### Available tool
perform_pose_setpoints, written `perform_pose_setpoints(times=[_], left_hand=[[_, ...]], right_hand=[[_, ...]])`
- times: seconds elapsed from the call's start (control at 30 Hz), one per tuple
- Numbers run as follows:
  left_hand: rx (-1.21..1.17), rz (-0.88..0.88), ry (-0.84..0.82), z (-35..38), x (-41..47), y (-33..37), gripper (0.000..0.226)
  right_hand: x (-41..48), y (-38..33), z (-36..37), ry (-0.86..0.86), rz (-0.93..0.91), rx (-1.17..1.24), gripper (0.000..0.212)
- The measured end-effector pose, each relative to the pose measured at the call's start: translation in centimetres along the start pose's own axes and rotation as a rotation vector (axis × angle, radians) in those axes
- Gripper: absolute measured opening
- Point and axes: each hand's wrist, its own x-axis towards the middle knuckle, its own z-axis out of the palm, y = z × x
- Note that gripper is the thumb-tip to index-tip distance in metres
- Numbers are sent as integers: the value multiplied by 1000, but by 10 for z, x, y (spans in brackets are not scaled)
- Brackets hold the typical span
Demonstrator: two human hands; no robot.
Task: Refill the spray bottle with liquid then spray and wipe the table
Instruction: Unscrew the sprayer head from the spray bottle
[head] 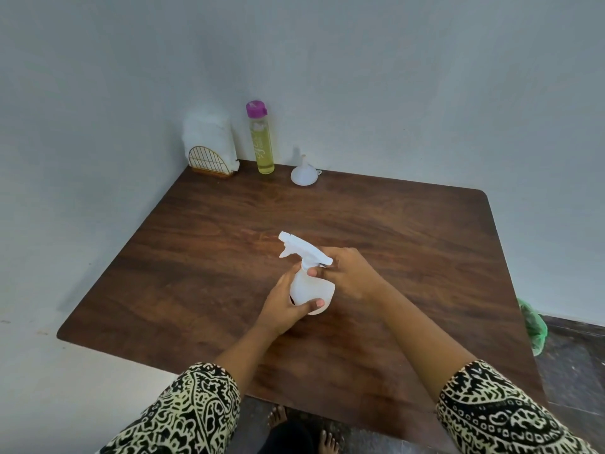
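Observation:
A white spray bottle [312, 288] stands in the middle of the dark wooden table [203, 244], its nozzle pointing up and left. My left hand [286, 306] wraps around the bottle's round body. My right hand [348, 273] grips the neck just under the white trigger head [302, 249]. At the table's far edge stand a tall clear bottle of yellow liquid with a purple cap [261, 137] and a white funnel [304, 173], mouth down. A stack of white napkins in a gold wire holder [211, 147] is in the far left corner.
The table fits into a corner of pale walls at the back and left. A green plastic bag [532, 326] lies on the floor past the table's right edge. My bare feet [302, 427] show under the near edge.

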Motion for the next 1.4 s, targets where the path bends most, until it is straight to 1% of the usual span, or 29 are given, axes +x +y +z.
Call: perform_pose_setpoints(times=[0.03, 0.1, 0.2, 0.23, 0.3, 0.37, 0.43, 0.5, 0.53, 0.6, 0.67, 0.7, 0.77, 0.8, 0.83, 0.87, 0.9, 0.97, 1.0, 1.07, 1.17, 1.23, 1.27, 1.3, 1.33, 1.37, 1.4], left_hand=[[-14, -2, 2, 0, 0, -1, 85], [-39, -5, 5, 1, -1, -1, 85], [-36, 20, -3, 1, -1, 1, 81], [-35, 27, -3, 1, -1, 0, 79], [-30, 36, 3, 2, -1, -1, 80], [-22, 44, 11, 2, -2, -2, 84], [-18, 51, 8, 2, -2, 0, 83], [-15, 51, 1, 2, -1, 0, 75], [-12, 44, -3, 2, 0, -1, 74], [-13, 22, -15, 2, 2, -5, 78], [-27, -3, -21, 1, 3, -8, 85], [-32, -8, -23, 1, 4, -9, 86], [-33, -5, -23, 1, 4, -8, 86], [-36, -1, -21, 1, 4, -9, 86], [-40, 4, -21, 1, 4, -9, 84], [-42, 8, -20, 1, 4, -9, 83], [-39, 7, -18, 2, 4, -10, 81], [-24, 5, -18, 2, 5, -11, 79], [-17, 4, -19, 2, 5, -11, 78], [-13, 0, -26, 2, 5, -10, 79], [-21, -1, -25, 3, 5, -13, 83], [-28, -12, -18, 4, 6, -15, 87], [-32, -16, -17, 4, 5, -15, 87], [-35, -20, -17, 4, 5, -14, 87], [-38, -22, -17, 3, 5, -13, 86], [-42, -17, -17, 3, 5, -12, 86], [-45, -6, -18, 3, 5, -11, 85]], right_hand=[[-1, 1, 1, -8, 10, 18, 20], [-5, 5, 10, 49, 40, 96, 27], [-14, 4, 30, 220, 66, 233, 56], [-15, 1, 37, 288, 71, 259, 61], [-15, -5, 47, 441, 88, 271, 59], [-14, -10, 53, 558, 105, 245, 49], [-13, -13, 58, 608, 129, 194, 40], [-12, -14, 59, 624, 138, 182, 35], [-12, -14, 57, 615, 127, 188, 31], [-13, -11, 48, 538, 105, 173, 25], [-13, -3, 36, 376, 108, 160, 21], [-13, 1, 30, 281, 107, 193, 22], [-14, 4, 21, 113, 73, 269, 28], [-14, 2, 18, 62, 55, 278, 33], [-13, 0, 17, 55, 52, 266, 39], [-13, -3, 18, 113, 63, 230, 45], [-12, -7, 21, 226, 82, 166, 48], [-7, -12, 31, 449, 104, 27, 44], [-5, -14, 36, 502, 103, -8, 41], [-3, -15, 42, 528, 99, -11, 38], [-5, -11, 38, 477, 40, -34, 28], [-8, -4, 31, 363, 35, -1, 24], [-10, -2, 27, 279, 51, 80, 25], [-12, 0, 23, 190, 60, 196, 29], [-13, 1, 21, 105, 67, 323, 38], [-14, 2, 19, 35, 82, 438, 50], [-15, 3, 19, -8, 110, 501, 62]])
